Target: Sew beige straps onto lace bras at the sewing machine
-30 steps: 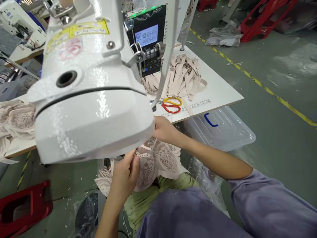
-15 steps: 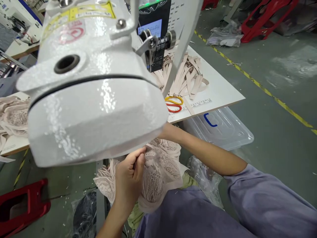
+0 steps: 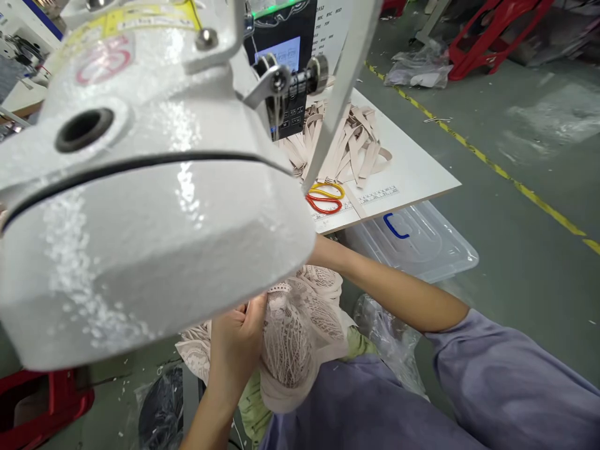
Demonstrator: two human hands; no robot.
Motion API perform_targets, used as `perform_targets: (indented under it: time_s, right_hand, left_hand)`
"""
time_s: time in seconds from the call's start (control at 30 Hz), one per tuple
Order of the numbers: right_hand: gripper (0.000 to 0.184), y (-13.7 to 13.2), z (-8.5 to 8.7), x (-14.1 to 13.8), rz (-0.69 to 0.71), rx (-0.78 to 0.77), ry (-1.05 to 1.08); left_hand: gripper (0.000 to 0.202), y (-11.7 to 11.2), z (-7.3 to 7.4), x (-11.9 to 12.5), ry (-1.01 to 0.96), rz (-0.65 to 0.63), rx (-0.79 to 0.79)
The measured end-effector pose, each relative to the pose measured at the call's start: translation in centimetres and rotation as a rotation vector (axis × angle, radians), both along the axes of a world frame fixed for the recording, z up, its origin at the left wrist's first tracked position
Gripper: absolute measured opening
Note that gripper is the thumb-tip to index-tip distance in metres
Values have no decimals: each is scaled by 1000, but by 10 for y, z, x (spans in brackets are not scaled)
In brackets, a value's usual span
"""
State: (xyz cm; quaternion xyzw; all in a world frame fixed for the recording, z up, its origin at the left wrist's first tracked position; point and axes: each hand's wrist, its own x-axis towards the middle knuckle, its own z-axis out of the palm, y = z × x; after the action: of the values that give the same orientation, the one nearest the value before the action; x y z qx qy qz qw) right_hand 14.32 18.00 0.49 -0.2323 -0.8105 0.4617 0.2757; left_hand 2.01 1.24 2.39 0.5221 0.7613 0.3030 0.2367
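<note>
A beige lace bra [image 3: 288, 340] with moulded cups drapes over my lap beneath the sewing machine head [image 3: 154, 250]. Its upper edge is gripped by my left hand [image 3: 237, 340], thumb pressed down and fingers curled, with the fingertips partly hidden under the machine. My right hand [image 3: 323, 250] reaches in from the right; only the wrist area shows, because the machine head covers the fingers. More beige lace [image 3: 194, 353] hangs to the left of my left wrist.
On the white table [image 3: 417, 181] lie a heap of beige strips [image 3: 351, 147], scissors with red and yellow handles [image 3: 325, 197] and a ruler [image 3: 375, 197]. A control panel [image 3: 285, 69] stands behind. Below is a clear plastic box [image 3: 422, 244]; red stools [image 3: 497, 37] stand on the floor.
The machine head looks larger and reaches further left and down in view. My left hand has shifted slightly left, and its fingertips are more covered by the machine. My right arm is nearly still.
</note>
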Motion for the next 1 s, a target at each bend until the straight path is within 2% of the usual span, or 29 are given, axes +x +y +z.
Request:
perform_targets:
  time_s: [0.17, 0.47, 0.6, 0.8, 1.0]
  right_hand:
    - [3, 1, -4, 0, -24, 7, -8]
    - [4, 2, -5, 0, -8, -31, 6]
    - [11, 2, -7, 0, 0, -46, 23]
    - [7, 8, -15, -3, 34, 3, -1]
    - [10, 7, -19, -4, 46, -40, 71]
  left_hand:
    - [28, 1, -1, 0, 10, 0, 26]
    - [28, 1, 0, 3, 5, 21, 27]
    - [28, 3, 1, 4, 5, 4, 26]
    - [27, 2, 4, 5, 21, -2, 30]
    - [31, -11, -5, 1, 135, -31, 44]
